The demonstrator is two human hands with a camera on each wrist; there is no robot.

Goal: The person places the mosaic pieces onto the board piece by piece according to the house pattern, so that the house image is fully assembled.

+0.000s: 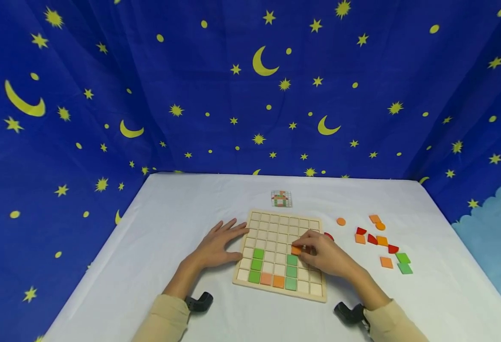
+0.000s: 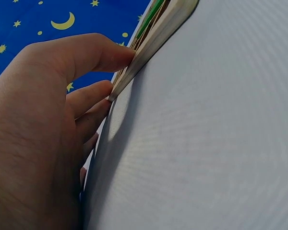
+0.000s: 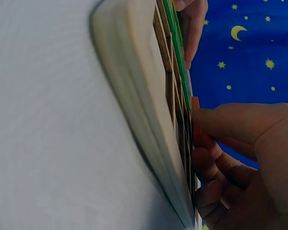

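Observation:
A wooden grid board (image 1: 313,297) lies on the white table, with green square tiles (image 1: 256,265) in a left column, green ones (image 1: 291,271) in a right column, and orange tiles (image 1: 278,281) between them in the bottom row. My right hand (image 1: 328,254) pinches an orange square tile (image 1: 295,250) between thumb and fingers, just above the right green column. In the right wrist view that tile (image 3: 196,103) stands tilted at the board's surface. My left hand (image 1: 218,247) rests at the board's left edge with fingers spread, thumb and fingertips touching the rim (image 2: 149,50).
Right of the board lie loose tiles: orange squares (image 1: 386,262), orange round pieces (image 1: 341,221), red quarter-circle pieces (image 1: 393,249) and green pieces (image 1: 405,269). A small pattern card (image 1: 281,199) lies behind the board. A blue star-patterned curtain (image 1: 216,95) hangs around the table.

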